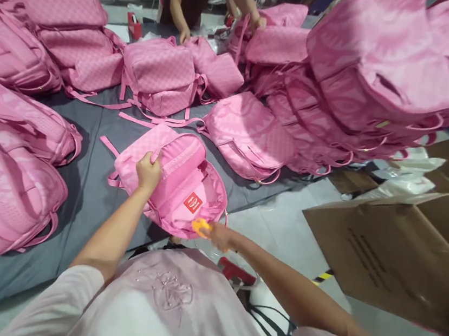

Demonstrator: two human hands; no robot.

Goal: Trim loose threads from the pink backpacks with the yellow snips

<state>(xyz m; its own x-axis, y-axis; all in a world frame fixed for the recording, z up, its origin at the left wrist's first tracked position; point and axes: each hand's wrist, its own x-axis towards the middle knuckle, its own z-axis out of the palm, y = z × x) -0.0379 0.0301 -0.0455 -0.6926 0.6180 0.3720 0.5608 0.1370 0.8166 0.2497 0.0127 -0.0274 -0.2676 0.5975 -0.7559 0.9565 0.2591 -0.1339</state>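
Observation:
An unzipped pink backpack lies on the grey-covered table in front of me, its inside facing up. A red label shows on the lining. My left hand is closed on the edge of the bag's opening, at its upper left. Over the near rim, my right hand is closed around a small yellow-handled tool with a thin dark tip pointing left into the bag. Blur hides the tool's exact kind.
Pink backpacks are piled at the left and high at the right. Beyond the table a co-worker's hands touch other pink bags. A cardboard box stands on the floor at the right. Grey cloth covers the table.

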